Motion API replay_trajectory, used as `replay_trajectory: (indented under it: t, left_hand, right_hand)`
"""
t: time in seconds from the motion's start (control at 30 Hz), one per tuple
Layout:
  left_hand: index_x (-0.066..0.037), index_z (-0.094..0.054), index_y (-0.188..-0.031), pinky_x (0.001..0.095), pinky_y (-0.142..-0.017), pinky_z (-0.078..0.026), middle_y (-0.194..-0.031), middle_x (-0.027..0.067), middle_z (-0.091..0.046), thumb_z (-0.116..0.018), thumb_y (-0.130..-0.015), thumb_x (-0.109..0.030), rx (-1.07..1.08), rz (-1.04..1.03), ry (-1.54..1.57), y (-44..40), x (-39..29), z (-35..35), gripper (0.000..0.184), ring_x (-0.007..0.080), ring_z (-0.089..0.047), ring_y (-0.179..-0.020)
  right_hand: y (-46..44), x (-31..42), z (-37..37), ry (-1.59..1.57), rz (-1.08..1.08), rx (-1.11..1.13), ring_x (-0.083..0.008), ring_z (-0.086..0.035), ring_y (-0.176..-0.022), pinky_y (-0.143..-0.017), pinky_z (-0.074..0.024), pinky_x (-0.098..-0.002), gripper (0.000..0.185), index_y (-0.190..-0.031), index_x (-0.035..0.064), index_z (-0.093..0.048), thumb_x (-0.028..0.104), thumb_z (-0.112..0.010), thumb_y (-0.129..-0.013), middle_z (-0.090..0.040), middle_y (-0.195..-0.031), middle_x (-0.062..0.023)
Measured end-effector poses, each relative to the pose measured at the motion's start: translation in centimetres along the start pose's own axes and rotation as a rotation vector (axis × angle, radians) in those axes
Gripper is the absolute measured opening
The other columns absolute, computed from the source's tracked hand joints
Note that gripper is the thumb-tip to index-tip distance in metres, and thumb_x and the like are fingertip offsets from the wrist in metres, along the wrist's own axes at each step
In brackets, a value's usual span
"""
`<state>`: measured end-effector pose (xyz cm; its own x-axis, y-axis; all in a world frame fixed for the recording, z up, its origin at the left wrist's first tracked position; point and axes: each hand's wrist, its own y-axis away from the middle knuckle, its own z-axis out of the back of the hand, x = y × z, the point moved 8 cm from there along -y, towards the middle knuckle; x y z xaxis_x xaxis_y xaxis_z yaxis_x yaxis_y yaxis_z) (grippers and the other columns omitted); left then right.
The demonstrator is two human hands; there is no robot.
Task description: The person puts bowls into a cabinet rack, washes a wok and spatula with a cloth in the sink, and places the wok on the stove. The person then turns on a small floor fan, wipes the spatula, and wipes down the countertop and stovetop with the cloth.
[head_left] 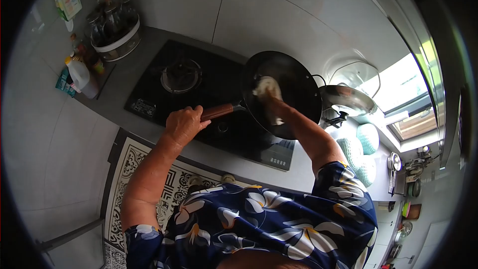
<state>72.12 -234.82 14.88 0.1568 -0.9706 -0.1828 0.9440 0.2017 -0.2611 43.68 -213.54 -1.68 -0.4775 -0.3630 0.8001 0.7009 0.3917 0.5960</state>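
My left hand (184,123) is closed round the brown wooden handle (217,112) of a black wok (298,77). The wok sits over the right side of the black gas hob (164,104), its inside facing me. Inside it, my right hand (272,93) presses a whitish cloth (267,85) against the dark surface. The right fingers are partly hidden by the cloth and blurred. On the hob's left side, a burner (180,75) stands uncovered.
A steel pan (348,99) and a glass lid (356,75) stand right of the wok. Several mint-green domed items (367,138) lie farther right. At the left are a white bottle (81,75) and a round rack of bottles (117,42). A patterned mat (132,169) covers the floor.
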Motion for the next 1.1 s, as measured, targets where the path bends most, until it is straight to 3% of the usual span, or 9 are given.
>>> replay_trajectory:
  t: [0.1,0.5,0.57,0.6,0.63,0.67,0.77,0.8,1.1]
  left_hand:
    - [-0.007,-0.054,-0.078,0.0338,-0.047,-0.051,-0.06,0.0088,-0.058,-0.067,-0.072,-0.04,0.001,0.005,0.007,0.2,-0.1,0.3,0.036,0.0245,-0.063,-0.056]
    - [-0.007,-0.052,-0.078,0.0374,-0.049,-0.052,-0.062,0.0127,-0.06,-0.066,-0.073,-0.042,0.043,0.027,0.002,0.5,-0.8,0.3,0.038,0.0282,-0.063,-0.06]
    - [-0.007,-0.052,-0.079,0.0388,-0.051,-0.051,-0.063,0.0134,-0.061,-0.066,-0.073,-0.042,0.043,0.026,0.011,0.5,-0.8,0.3,0.038,0.0298,-0.063,-0.061]
    - [-0.006,-0.052,-0.079,0.0402,-0.052,-0.051,-0.065,0.0142,-0.061,-0.066,-0.072,-0.041,0.044,0.033,0.028,0.4,-0.9,0.3,0.038,0.0315,-0.063,-0.061]
    - [-0.006,-0.053,-0.08,0.0415,-0.053,-0.05,-0.066,0.0148,-0.061,-0.067,-0.072,-0.041,0.035,0.033,0.046,0.4,-1.1,0.5,0.038,0.0332,-0.062,-0.062]
    - [-0.006,-0.053,-0.081,0.0428,-0.054,-0.05,-0.067,0.0153,-0.062,-0.067,-0.072,-0.04,0.025,0.021,0.062,0.4,-1.2,0.7,0.038,0.0349,-0.062,-0.063]
    - [-0.006,-0.053,-0.084,0.0435,-0.053,-0.049,-0.066,0.0154,-0.061,-0.067,-0.073,-0.038,0.04,0.006,-0.007,0.5,-1.7,0.7,0.037,0.0357,-0.061,-0.063]
    - [-0.007,-0.054,-0.086,0.0441,-0.054,-0.049,-0.067,0.0157,-0.061,-0.067,-0.073,-0.039,0.039,0.005,-0.034,0.5,-1.6,0.4,0.038,0.0364,-0.061,-0.063]
    - [-0.006,-0.053,-0.106,0.0432,-0.07,-0.047,-0.093,0.0178,-0.058,-0.066,-0.075,-0.032,0.067,0.008,-0.044,1.1,-1.1,-0.2,0.043,0.0349,-0.058,-0.084]
  right_hand:
    - [9.5,3.7,-8.2,0.565,0.599,0.536,-0.0239,-0.048,-0.097,-0.084,-0.0389,-0.0295,0.064,-0.135,0.0083,-0.027,0.027,-0.056,-0.081,-0.054,-0.103,-0.0123]
    - [14.2,4.1,7.8,2.025,0.33,-0.257,-0.0213,-0.059,-0.097,-0.08,-0.0443,-0.0382,0.034,-0.114,0.0263,-0.056,0.02,-0.047,-0.082,-0.061,-0.107,-0.003]
    - [20.3,6.2,2.4,1.814,-0.095,-0.153,-0.0223,-0.056,-0.102,-0.084,-0.0428,-0.0344,0.041,-0.124,0.0259,-0.048,0.032,-0.046,-0.083,-0.059,-0.112,-0.0034]
    - [15.5,3.2,2.7,1.705,0.917,-0.334,-0.0231,-0.058,-0.099,-0.082,-0.0448,-0.0321,0.043,-0.124,0.0252,-0.047,0.028,-0.05,-0.081,-0.058,-0.112,-0.0035]
    - [12.8,0.3,5.0,1.283,0.107,-0.129,-0.0226,-0.059,-0.095,-0.08,-0.0463,-0.0317,0.043,-0.121,0.0235,-0.05,0.022,-0.051,-0.079,-0.058,-0.111,-0.0026]
    - [17.7,2.6,-0.4,1.75,0.309,0.197,-0.0222,-0.059,-0.093,-0.081,-0.0465,-0.032,0.041,-0.119,0.0223,-0.053,0.021,-0.051,-0.078,-0.058,-0.112,-0.0046]
    - [25.5,7.2,-5.2,0.924,0.977,0.361,-0.0206,-0.057,-0.097,-0.085,-0.0437,-0.0299,0.034,-0.104,0.0057,-0.061,0.022,-0.052,-0.076,-0.059,-0.109,-0.0102]
    - [26.8,6.2,-5.3,0.419,0.471,0.299,-0.0176,-0.055,-0.096,-0.086,-0.0426,-0.0285,0.037,-0.109,0.0048,-0.059,0.021,-0.047,-0.077,-0.059,-0.109,-0.0103]
    - [31.3,-4.8,-1.0,-0.929,0.468,0.453,-0.0193,-0.057,-0.094,-0.087,-0.0451,-0.0336,0.035,-0.112,-0.0029,-0.051,0.014,-0.051,-0.081,-0.058,-0.106,-0.0122]
